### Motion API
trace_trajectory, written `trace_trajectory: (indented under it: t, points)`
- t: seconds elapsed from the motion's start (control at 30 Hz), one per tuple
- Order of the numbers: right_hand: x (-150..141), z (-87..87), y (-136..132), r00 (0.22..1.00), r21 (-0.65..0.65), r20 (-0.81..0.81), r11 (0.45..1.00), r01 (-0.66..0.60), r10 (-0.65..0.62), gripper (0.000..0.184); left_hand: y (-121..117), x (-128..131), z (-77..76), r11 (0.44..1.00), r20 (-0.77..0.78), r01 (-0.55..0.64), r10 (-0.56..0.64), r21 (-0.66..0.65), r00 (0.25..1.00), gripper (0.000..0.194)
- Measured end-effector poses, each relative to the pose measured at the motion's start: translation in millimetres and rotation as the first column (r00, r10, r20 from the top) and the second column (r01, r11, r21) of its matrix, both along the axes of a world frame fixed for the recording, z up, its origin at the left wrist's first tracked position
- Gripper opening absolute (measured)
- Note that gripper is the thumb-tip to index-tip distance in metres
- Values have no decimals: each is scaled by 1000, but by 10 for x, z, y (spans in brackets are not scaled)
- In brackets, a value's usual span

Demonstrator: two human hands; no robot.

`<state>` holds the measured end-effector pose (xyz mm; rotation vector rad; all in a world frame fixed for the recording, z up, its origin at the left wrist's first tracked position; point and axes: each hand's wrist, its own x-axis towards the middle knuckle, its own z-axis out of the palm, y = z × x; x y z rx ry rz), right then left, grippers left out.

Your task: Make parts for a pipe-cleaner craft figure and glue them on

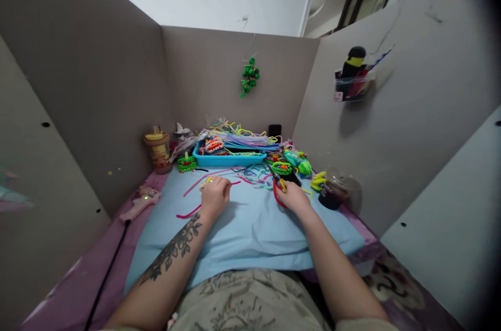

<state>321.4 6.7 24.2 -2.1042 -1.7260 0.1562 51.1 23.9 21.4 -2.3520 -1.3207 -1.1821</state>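
My left hand (215,196) is closed above the light blue cloth (250,237), pinching a bright pink pipe cleaner (188,214). Pink ends stick out on both sides of the fingers. Something small, cream and yellow shows beside the fingertips, too hidden to name. In my right hand (294,198) are scissors with red and yellow handles (278,196), their blades pointing away from me. Whether the blades are apart is unclear. Ahead of both hands lie loose pastel pipe cleaner pieces (256,177), and a paler pink pipe cleaner (195,183) lies behind my left hand.
A blue tray (230,160) heaped with pipe cleaners stands at the back. Green fuzzy figures (187,163) sit around it. A pink glue gun (141,204) with a black cord lies left. A lidded cup (157,151) and a dark plastic cup (332,195) flank the cloth.
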Motion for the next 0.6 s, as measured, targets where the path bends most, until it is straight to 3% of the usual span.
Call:
trace_trajectory:
  t: [0.17, 0.33, 0.4, 0.47, 0.6]
  points:
    - [200, -80, -94, 987, -156, 146, 983, 95, -72, 33, -30, 19, -4, 1000, -18, -19, 19, 3, 1000, 19]
    - [4, -9, -120, 971, -45, 230, 996, 73, -60, 26, -35, -24, 41, 1000, -18, -12, 12, 11, 1000, 19]
    - [-211, 105, -67, 978, 9, 206, 1000, -27, 25, 24, -28, -77, 80, 1000, -3, -5, 5, 21, 1000, 20]
    - [-479, 242, 60, 968, 55, 165, 978, -199, 187, 23, -21, -143, 126, 1000, 4, 7, -7, 23, 1000, 19]
    - [-1033, 454, 567, 909, 106, 108, 904, -413, 403, 22, -3, -243, 215, 995, -60, 97, -99, -31, 993, 16]
